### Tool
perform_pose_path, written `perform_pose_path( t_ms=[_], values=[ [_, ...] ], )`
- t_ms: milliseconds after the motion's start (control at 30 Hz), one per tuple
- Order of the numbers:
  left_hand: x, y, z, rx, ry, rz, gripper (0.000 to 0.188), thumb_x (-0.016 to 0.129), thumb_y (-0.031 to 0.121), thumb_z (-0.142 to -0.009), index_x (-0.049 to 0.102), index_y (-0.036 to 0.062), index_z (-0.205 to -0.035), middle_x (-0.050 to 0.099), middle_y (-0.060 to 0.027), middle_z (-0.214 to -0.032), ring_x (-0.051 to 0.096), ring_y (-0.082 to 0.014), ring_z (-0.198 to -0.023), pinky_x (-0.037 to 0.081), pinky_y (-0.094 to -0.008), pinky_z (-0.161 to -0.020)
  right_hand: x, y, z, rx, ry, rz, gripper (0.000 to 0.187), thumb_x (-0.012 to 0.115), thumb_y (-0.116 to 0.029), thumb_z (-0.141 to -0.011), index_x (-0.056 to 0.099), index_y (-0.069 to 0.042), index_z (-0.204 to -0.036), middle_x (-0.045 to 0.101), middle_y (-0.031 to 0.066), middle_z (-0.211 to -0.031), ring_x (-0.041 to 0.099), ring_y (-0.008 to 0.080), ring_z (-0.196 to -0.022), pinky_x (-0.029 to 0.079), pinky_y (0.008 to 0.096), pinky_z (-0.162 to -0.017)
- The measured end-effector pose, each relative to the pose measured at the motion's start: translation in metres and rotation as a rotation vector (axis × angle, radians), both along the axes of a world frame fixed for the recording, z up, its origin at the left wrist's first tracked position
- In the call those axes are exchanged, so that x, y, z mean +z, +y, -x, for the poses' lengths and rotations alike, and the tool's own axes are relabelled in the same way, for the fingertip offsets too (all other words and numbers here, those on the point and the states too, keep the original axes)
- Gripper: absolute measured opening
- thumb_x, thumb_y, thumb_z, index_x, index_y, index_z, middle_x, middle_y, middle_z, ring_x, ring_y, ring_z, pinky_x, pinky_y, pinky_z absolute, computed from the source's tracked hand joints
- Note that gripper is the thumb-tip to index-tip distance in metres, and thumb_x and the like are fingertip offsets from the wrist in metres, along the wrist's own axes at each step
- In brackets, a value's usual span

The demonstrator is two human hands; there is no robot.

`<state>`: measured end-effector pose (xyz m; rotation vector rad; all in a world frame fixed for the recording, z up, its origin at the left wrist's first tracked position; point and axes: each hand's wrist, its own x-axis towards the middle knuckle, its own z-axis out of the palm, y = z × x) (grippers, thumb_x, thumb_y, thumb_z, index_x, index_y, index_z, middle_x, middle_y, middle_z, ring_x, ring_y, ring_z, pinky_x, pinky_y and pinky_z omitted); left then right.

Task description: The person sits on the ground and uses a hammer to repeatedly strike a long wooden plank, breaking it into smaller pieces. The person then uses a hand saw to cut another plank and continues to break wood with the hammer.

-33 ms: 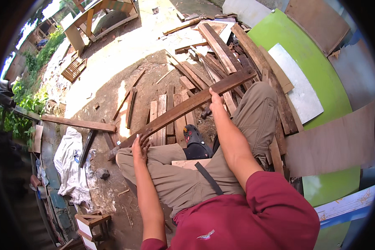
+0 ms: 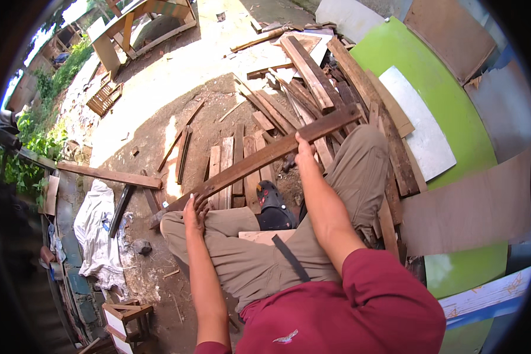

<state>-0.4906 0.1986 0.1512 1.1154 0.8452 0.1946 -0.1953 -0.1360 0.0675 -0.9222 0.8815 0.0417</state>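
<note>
Outdoors, bare dirt ground (image 2: 159,147) is lying in patchy sunlight, with green plants (image 2: 35,141) growing along the far left edge and a crumpled white sheet (image 2: 97,230) spreading over the soil beside a single loose plank (image 2: 109,175). Moving rightward, the person is sitting with knees bent in khaki trousers (image 2: 248,259), and a long dark board (image 2: 265,156) is running slantwise across the lap, low at the left and rising toward the right.

The left hand (image 2: 196,211) is resting palm-down at the board's lower end, fingers (image 2: 202,203) spread flat and pressing rather than wrapping, probably pinning that end against the knee. Farther right, the right hand (image 2: 304,154) is meeting the board near its middle; its fingers are curling over the top edge in a closed grip on the wood, seemingly steadying it. The board is therefore touching both hands and spanning the gap between them.

Behind it, a heap of scrap planks (image 2: 312,88) is piling up, and a bright green curved panel (image 2: 448,118) is leaning at the far right.
</note>
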Motion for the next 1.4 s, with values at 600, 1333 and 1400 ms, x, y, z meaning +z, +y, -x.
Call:
perform_pose_path(
  t_ms=[600, 1333, 1400],
  values=[
    [0.055, -0.123, -0.135, -0.431, -0.031, -0.475, 0.051, 0.057, 0.032, -0.104, 0.046, 0.0040, -0.144, 0.066, -0.0147, -0.124, 0.067, -0.0210, -0.103, 0.054, -0.0328, -0.081, -0.074, -0.011, 0.014, 0.429, 0.232, 0.156, 0.037, 0.077, -0.020, -0.088, 0.067, 0.002, -0.117, 0.067, 0.0135, -0.115, 0.067, 0.0290, -0.090, 0.058, 0.0419, -0.071],
    [0.192, -0.146, -0.232, -0.377, -0.508, -1.101, 0.024, 0.068, 0.023, -0.098, 0.075, 0.0012, -0.105, 0.076, -0.0075, -0.091, 0.072, -0.0135, -0.085, 0.055, -0.0302, -0.078, -0.058, -0.080, 0.002, 0.642, 0.002, 0.299, 0.038, 0.068, -0.040, -0.095, 0.061, -0.010, -0.073, 0.063, 0.0034, -0.067, 0.063, 0.0146, -0.059, 0.050, 0.0297, -0.054],
    [0.204, -0.138, -0.215, -0.227, -0.631, -0.993, 0.021, 0.067, 0.018, -0.098, 0.074, -0.0002, -0.105, 0.075, -0.0071, -0.090, 0.071, -0.0130, -0.084, 0.055, -0.0295, -0.077, -0.024, -0.066, -0.025, 0.693, -0.188, 0.332, 0.036, 0.067, -0.037, -0.096, 0.063, -0.009, -0.075, 0.066, 0.0047, -0.069, 0.064, 0.0152, -0.062, 0.050, 0.0282, -0.057]
  ],
)
